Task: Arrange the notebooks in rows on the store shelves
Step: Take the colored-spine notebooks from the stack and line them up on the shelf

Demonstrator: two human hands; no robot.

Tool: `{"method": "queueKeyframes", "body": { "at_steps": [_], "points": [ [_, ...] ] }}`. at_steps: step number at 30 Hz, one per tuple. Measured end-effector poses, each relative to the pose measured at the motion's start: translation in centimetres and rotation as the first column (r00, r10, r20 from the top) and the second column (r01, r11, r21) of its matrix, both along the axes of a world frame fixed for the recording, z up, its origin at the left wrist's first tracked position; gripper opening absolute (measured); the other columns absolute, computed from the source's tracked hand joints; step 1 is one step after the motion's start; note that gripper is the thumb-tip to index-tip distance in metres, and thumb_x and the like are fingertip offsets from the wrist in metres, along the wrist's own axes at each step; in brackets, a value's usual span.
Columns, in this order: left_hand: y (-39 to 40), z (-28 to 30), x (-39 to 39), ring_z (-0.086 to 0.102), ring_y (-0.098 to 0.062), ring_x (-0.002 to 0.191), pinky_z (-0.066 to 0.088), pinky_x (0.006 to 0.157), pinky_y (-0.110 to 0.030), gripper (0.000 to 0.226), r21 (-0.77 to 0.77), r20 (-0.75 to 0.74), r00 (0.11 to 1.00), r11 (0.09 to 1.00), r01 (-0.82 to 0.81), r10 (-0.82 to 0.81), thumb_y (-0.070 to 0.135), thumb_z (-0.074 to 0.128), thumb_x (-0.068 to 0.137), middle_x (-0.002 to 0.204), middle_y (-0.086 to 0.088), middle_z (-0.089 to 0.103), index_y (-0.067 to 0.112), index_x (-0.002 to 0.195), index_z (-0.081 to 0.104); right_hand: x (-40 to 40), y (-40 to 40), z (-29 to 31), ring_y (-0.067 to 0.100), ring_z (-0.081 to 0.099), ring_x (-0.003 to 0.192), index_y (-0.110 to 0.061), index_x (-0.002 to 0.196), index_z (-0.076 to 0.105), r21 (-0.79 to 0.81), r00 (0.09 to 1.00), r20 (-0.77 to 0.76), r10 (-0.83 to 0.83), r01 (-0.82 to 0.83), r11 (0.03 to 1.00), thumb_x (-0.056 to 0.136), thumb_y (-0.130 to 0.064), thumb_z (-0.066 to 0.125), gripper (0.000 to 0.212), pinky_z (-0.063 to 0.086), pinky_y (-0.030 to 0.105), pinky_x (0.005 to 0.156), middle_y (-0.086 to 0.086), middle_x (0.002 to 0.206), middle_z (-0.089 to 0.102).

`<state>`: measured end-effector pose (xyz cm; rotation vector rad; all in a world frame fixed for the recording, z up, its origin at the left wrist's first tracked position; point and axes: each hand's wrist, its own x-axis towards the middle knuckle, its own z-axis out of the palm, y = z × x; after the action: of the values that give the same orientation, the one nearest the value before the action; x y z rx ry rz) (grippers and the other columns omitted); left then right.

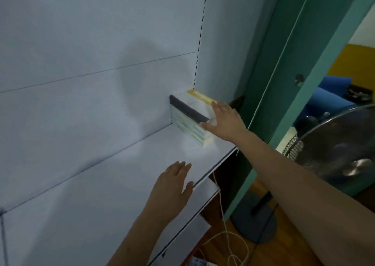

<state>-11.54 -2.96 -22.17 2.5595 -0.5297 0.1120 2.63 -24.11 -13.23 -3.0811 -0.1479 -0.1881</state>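
A stack of notebooks lies flat at the right end of the white shelf, against the back panel. The top cover is white with a yellow band and a dark spine strip; striped edges show on the side. My right hand rests flat on the stack's near right corner, fingers spread, thumb over the front edge. My left hand hovers palm down over the shelf's front edge, fingers apart, holding nothing.
A lower shelf juts out beneath. A teal door frame stands right of the shelving. A standing fan with a round base is at the right. A white cord trails on the wooden floor.
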Motion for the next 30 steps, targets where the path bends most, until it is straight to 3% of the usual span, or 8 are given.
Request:
{"method": "queueKeyframes", "body": {
  "at_steps": [5,9,12,14,17,21,25,30],
  "points": [
    [-0.1,-1.4,3.0,0.026,-0.005,0.145,0.015,0.114,-0.017,0.055,-0.055,-0.074,0.997,0.998,0.01,-0.014,0.046,0.041,0.099,0.156,0.008,0.034,0.026,0.15,0.037,2.6,0.1,-1.3,0.025,0.048,0.128,-0.018,0.142,0.043,0.074,0.997,-0.059,0.056,-0.052,0.996,0.093,-0.068,0.036,0.07,0.046,0.041,0.1,0.009,0.141,0.05],
    [-0.3,-0.2,5.1,0.041,0.005,0.127,0.022,0.102,0.0,0.042,-0.301,-0.2,0.978,0.946,-0.124,0.064,0.038,0.053,0.099,0.142,0.018,0.047,0.029,0.14,0.05,0.5,0.1,-2.9,0.023,0.064,0.106,-0.016,0.117,0.068,0.116,0.962,0.233,0.139,-0.169,0.979,0.099,-0.043,0.047,0.039,0.054,0.039,0.082,0.007,0.114,0.069],
    [-1.3,2.1,7.0,0.056,-0.002,0.117,0.037,0.095,-0.003,0.032,-0.492,-0.318,0.94,0.827,-0.274,0.122,0.036,0.053,0.1,0.131,0.014,0.059,0.028,0.13,0.06,-0.1,0.2,-3.1,0.02,0.07,0.08,-0.018,0.098,0.076,0.191,0.905,0.397,0.15,-0.241,0.951,0.098,-0.035,0.047,0.034,0.054,0.034,0.061,0.001,0.089,0.075],
    [-2.4,3.7,8.3,0.064,-0.01,0.113,0.047,0.104,-0.027,0.03,-0.681,-0.427,0.902,0.632,-0.371,0.07,0.035,0.052,0.101,0.125,0.004,0.067,0.024,0.127,0.061,-0.9,0.3,-2.6,0.018,0.07,0.071,-0.017,0.092,0.074,0.192,0.838,0.513,0.186,-0.323,0.927,0.095,-0.029,0.05,0.027,0.053,0.032,0.052,-0.001,0.082,0.073],
    [-3.7,6.0,9.4,0.069,-0.026,0.108,0.054,0.094,-0.041,0.034,-0.867,-0.495,0.855,0.157,-0.473,-0.154,0.032,0.049,0.102,0.12,-0.011,0.07,0.014,0.129,0.059,-3.8,1.4,-3.0,0.012,0.072,0.087,-0.016,0.11,0.073,-0.096,0.664,0.619,0.419,-0.466,0.88,0.088,-0.024,0.058,0.028,0.057,0.027,0.056,-0.002,0.102,0.074],
    [-2.8,6.5,10.1,0.069,-0.031,0.105,0.057,0.089,-0.042,0.031,-0.875,-0.482,0.875,-0.078,-0.477,0.046,0.003,0.051,0.097,0.119,-0.016,0.07,0.004,0.128,0.058,-5.5,1.8,-3.8,0.014,0.067,0.104,-0.013,0.121,0.069,-0.167,0.52,0.587,0.62,-0.671,0.722,0.096,-0.034,0.051,0.037,0.053,0.028,0.084,0.002,0.119,0.07],
    [-0.2,5.1,9.4,0.069,-0.024,0.097,0.056,0.078,-0.036,0.025,-0.868,-0.492,0.835,-0.062,-0.493,0.246,0.0,0.055,0.095,0.111,-0.008,0.071,0.009,0.118,0.061,-1.3,-0.1,-3.3,0.018,0.055,0.119,-0.011,0.139,0.053,0.123,0.729,0.567,0.383,-0.535,0.836,0.095,-0.036,0.052,0.05,0.052,0.032,0.094,0.005,0.132,0.061],
    [0.1,2.9,7.6,0.068,-0.028,0.091,0.053,0.077,-0.037,0.016,-0.797,-0.592,0.766,-0.044,-0.602,0.25,0.0,0.056,0.094,0.106,-0.013,0.071,0.009,0.104,0.065,3.3,-1.4,-4.9,0.023,0.027,0.146,-0.019,0.153,0.031,0.197,0.942,0.151,0.3,-0.326,0.925,0.094,-0.054,0.051,0.071,0.019,0.035,0.12,0.005,0.158,0.032]
  ]
}}
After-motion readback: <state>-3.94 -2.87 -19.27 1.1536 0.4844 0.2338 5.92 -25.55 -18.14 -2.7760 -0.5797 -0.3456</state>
